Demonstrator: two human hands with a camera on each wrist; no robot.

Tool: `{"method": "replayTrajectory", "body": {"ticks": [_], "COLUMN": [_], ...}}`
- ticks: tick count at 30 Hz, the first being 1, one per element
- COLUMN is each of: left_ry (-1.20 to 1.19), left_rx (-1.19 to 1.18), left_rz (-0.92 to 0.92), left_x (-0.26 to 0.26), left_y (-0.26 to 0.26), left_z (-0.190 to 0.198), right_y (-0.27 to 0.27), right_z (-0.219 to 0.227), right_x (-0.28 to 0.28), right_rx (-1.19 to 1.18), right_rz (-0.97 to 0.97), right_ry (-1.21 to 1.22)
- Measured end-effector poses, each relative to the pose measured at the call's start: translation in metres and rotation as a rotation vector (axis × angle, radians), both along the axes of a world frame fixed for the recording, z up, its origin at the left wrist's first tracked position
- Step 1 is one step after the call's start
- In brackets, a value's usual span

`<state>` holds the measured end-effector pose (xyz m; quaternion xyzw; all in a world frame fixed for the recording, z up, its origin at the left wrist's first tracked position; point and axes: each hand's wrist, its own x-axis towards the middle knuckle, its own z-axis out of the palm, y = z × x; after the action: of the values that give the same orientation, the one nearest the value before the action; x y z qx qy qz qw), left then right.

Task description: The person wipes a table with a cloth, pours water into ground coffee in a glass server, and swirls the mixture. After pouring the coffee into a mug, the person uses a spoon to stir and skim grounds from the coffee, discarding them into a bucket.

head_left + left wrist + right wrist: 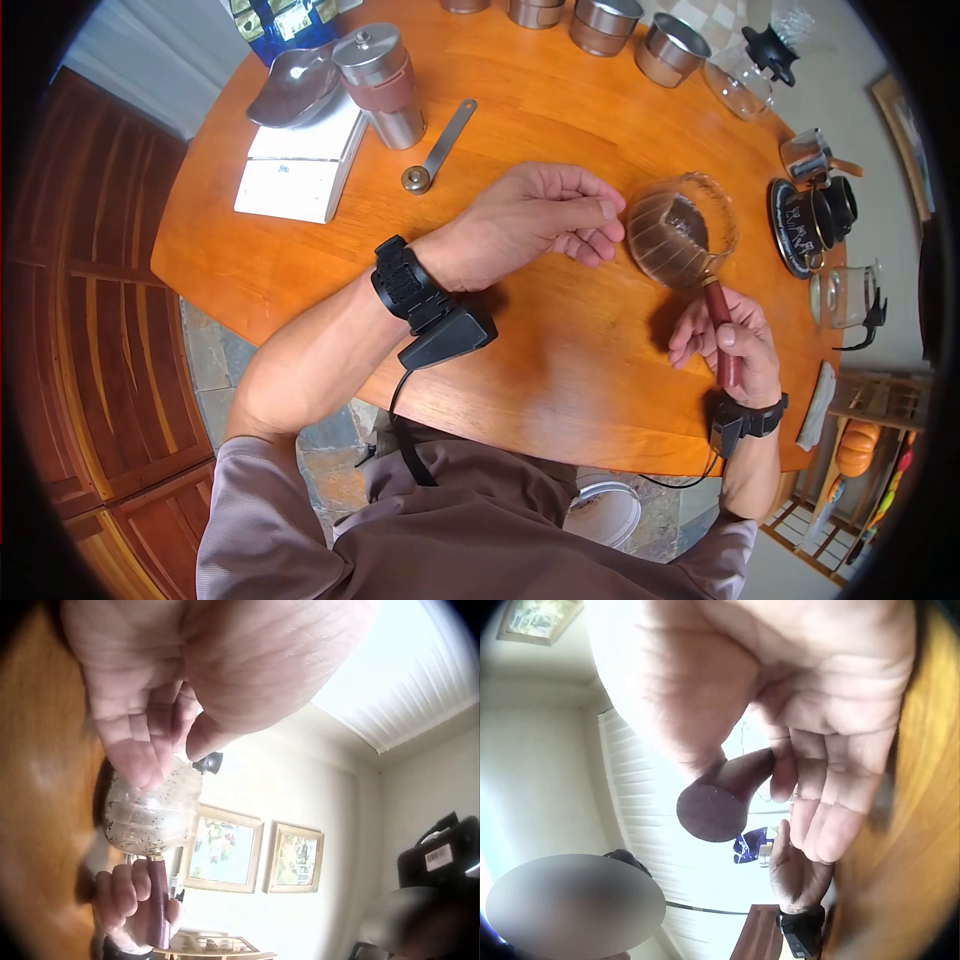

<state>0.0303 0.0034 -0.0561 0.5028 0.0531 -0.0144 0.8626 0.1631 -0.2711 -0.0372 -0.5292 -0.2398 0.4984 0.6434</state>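
A ribbed glass vessel [655, 238] with dark bits in it is tilted above the wooden table. My right hand [735, 345] grips its dark red handle [719, 318] between thumb and fingers; in the right wrist view the handle's round end [712, 812] pokes out beside the thumb. Just left of the rim hovers my left hand [535, 225], its fingers loosely bent and no object visible in them. The left wrist view has those fingers [142, 761] overlapping the speckled glass [146, 814]; whether they touch it, I cannot tell.
A white scale [285, 190] with a grey dish [295, 88], a grinder [380, 85] and a metal scoop [418, 179] lie at the left. Metal cups [672, 50] line the far edge. Glass jugs [850, 295] and a black plate [790, 235] stand on the right.
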Motion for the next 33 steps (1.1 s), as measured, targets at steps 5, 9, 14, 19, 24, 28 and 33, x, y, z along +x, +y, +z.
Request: {"method": "replayTrajectory", "body": {"ticks": [5, 9, 14, 19, 24, 28, 33], "left_ry": [0.004, 0.003, 0.007, -0.003, 0.006, 0.002, 0.006], "left_rx": [-0.009, 0.007, 0.021, 0.012, 0.035, 0.032, 0.029], "left_rz": [0.006, -0.005, -0.002, -0.005, 0.0, -0.006, 0.004], "left_x": [0.0, -0.001, 0.0, -0.001, 0.0, -0.001, -0.001], "left_y": [-0.001, -0.001, 0.0, 0.0, 0.0, 0.0, -0.001], "left_z": [0.001, -0.001, -0.001, -0.001, 0.0, 0.001, 0.001], "right_y": [0.0, -0.003, 0.004, 0.0, 0.004, 0.001, 0.002], "right_z": [0.002, -0.001, 0.007, 0.001, 0.007, 0.004, 0.005], "right_x": [0.001, 0.006, -0.004, 0.002, -0.004, 0.002, -0.004], "right_rx": [-0.053, 0.01, -0.074, 0.006, -0.083, -0.004, -0.064], "right_rz": [-0.003, 0.072, -0.032, 0.042, -0.062, 0.03, -0.051], "right_ry": [0.039, 0.041, 0.053, 0.004, 0.036, 0.023, 0.043]}}
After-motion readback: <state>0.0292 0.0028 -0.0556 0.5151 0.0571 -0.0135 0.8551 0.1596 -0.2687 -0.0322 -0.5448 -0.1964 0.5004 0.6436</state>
